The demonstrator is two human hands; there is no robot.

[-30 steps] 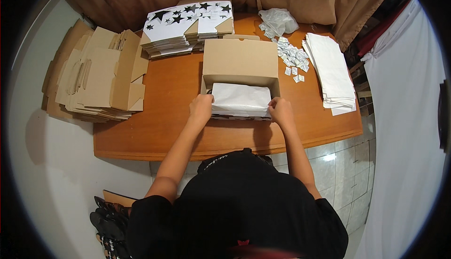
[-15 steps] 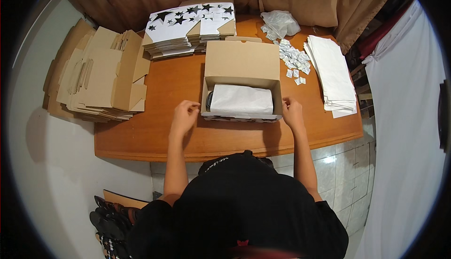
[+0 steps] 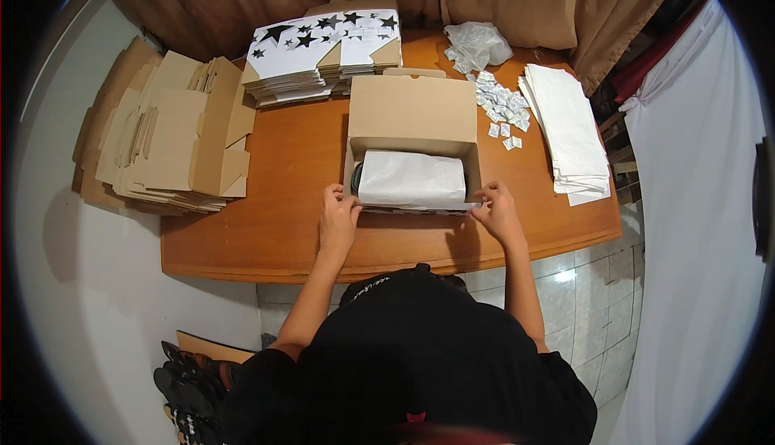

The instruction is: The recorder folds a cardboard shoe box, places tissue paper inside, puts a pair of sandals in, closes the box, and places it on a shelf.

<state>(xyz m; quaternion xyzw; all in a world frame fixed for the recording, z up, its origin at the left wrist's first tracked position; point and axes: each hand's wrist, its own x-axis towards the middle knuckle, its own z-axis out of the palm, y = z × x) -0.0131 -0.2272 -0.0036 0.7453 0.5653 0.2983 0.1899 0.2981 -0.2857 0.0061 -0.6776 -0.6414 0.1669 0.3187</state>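
Two hands at near corners of open cardboard box [image 3: 413, 134].
I'd keep left hand [image 3: 337, 221] and right hand [image 3: 496, 211] pinching evenly (fingers curled on rim), white paper [image 3: 412, 179] flat.

A single head-worn fisheye view looks steeply down from above the person, facing the far curtain. The worktop [image 3: 291, 227] fills the middle at arm's length, its straight edges bowing toward the dark round rim. The person's own torso and forearms enter from the near edge; floor tiles show at lower right.
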